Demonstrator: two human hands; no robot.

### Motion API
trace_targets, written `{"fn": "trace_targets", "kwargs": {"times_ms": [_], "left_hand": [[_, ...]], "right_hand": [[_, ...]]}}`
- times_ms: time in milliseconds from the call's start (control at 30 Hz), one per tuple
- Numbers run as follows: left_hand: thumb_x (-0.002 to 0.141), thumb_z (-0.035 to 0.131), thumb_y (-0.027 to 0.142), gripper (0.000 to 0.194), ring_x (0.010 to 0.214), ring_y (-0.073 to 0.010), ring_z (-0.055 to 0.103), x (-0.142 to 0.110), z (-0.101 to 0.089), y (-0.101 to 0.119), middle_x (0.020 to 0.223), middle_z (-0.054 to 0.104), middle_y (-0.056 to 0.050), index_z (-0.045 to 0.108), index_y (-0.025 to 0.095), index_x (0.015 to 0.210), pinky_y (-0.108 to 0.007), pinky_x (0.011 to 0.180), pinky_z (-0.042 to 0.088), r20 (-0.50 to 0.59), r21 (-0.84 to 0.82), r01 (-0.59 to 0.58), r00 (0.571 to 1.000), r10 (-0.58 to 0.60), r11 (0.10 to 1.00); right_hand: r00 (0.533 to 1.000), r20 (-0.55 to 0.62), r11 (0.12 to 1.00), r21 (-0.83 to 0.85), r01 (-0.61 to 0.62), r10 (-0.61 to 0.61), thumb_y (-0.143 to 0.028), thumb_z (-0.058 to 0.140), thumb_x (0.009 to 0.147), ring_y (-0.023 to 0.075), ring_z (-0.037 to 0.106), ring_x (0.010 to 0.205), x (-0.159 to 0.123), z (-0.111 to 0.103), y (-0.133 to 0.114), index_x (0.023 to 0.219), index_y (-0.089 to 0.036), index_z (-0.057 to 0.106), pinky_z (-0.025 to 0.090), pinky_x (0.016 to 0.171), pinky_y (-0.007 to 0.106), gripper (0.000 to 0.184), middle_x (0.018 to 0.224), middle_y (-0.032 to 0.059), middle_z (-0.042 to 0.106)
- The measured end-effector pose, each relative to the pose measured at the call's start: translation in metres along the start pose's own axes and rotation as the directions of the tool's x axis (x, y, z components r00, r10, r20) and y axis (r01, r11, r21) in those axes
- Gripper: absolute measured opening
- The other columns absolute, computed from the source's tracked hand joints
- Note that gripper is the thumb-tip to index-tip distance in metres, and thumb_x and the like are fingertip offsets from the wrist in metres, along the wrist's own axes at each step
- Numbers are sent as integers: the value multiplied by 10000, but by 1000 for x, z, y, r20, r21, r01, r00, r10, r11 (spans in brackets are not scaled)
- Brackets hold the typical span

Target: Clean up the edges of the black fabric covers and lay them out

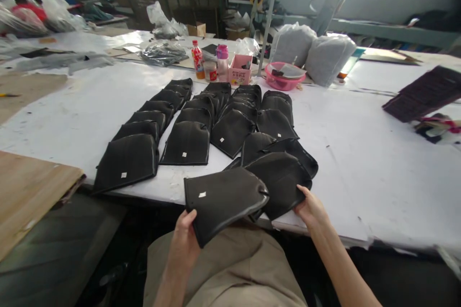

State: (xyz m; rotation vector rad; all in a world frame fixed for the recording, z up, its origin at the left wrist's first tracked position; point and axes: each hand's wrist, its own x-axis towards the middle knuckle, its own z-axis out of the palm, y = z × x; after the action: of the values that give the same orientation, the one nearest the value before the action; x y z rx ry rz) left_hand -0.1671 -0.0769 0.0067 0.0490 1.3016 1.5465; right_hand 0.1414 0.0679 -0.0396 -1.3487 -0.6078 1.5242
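The left grip (187, 230) pinches a black piece (223, 201) at the view's 6 o'clock, its white tag (202, 194) unreadable; the right grip (310, 208) grasps another piece's (279, 180) edge. At 12 o'clock, the worktop (342, 153) bears a pink box (239, 76), its lettering blurred.

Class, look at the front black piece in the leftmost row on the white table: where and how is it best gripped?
Likely by the straight near edge of the black piece, coming from the near side, pinching top and underside: it looks thin, that edge lies near the rim of the table, and its far end overlaps the piece behind.
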Motion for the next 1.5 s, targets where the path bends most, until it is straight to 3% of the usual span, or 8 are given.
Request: {"fn": "trace_targets", "kwargs": {"times_ms": [200, 400, 500, 633, 1067, 1133, 1333, 1500], "left_hand": [[630, 789, 337, 369, 1021, -341, 695, -4, -49, 17, 903, 775, -87, 741, 134, 934, -461, 944, 540, -40, 48, -88, 995, 90, 995], [706, 784, 291, 390, 1093, -317, 672, -17, -84, -14, 1081, 755, -117, 695, 136, 1053, -442, 976, 517, 20, 129, -38, 999, 36, 991], [728, 770, 256, 364, 1077, -290, 681, -18, -93, -31, 1068, 760, -98, 680, 148, 1064, -415, 969, 520, 5, 63, 12, 1000, -12, 998], [701, 763, 222, 364, 1010, -264, 703, -17, -96, -43, 1044, 763, -81, 686, 156, 1050, -392, 933, 539, -40, -32, 27, 999, -29, 999], [611, 755, 104, 266, 775, -190, 696, 0, -105, -72, 882, 756, -34, 673, 168, 855, -324, 785, 548, -59, -196, 131, 988, -145, 972], [595, 769, 98, 292, 761, -180, 692, 2, -107, -74, 864, 754, -31, 659, 164, 857, -318, 781, 543, -77, -221, 129, 986, -149, 967], [579, 798, 116, 311, 741, -163, 684, 7, -111, -81, 841, 742, -32, 637, 161, 841, -283, 723, 541, -119, -250, 105, 983, -138, 962], [570, 781, 99, 315, 764, -167, 691, 10, -108, -82, 869, 751, -44, 655, 156, 853, -297, 758, 546, -118, -263, 101, 984, -136, 960]], "right_hand": [[992, -121, 983, -186, 5, -28, -382, 851, 601, 320, 738, 874, -26, -5, -16, 899, -228, 657, 648, 770, 434, 387, 938, 116, 759], [806, -163, 669, -661, 339, -570, -517, 716, 765, 344, 636, 1151, -73, 6, -14, 1103, -413, 579, 503, 1027, 587, 379, 1195, 35, 660], [902, 149, 673, -620, 404, -405, -498, 637, 849, 318, 707, 913, -89, 43, 2, 1006, -402, 629, 578, 878, 556, 185, 986, 22, 704], [856, 486, 593, -642, 486, -177, -371, 684, 827, 256, 696, 804, -89, 104, 32, 1115, -283, 647, 576, 681, 389, 303, 976, 68, 707], [747, 655, 96, -741, 665, -111, -359, 634, 874, 266, 664, 869, -62, 171, 44, 1085, -193, 641, 472, 749, 354, 268, 983, 95, 706], [764, 644, 172, -748, 641, -45, -411, 675, 842, 262, 654, 821, -60, 172, 43, 995, -200, 660, 457, 714, 342, 262, 872, 71, 696], [695, 681, 814, -525, 248, 228, -469, 738, 785, 171, 611, 706, -69, 156, 42, 858, -185, 627, 447, 648, 268, 314, 763, 7, 670], [725, 601, 911, -403, -89, 337, -482, 796, 751, 128, 602, 683, -88, 141, 49, 825, -156, 652, 470, 655, 238, 364, 747, 7, 668]]}}
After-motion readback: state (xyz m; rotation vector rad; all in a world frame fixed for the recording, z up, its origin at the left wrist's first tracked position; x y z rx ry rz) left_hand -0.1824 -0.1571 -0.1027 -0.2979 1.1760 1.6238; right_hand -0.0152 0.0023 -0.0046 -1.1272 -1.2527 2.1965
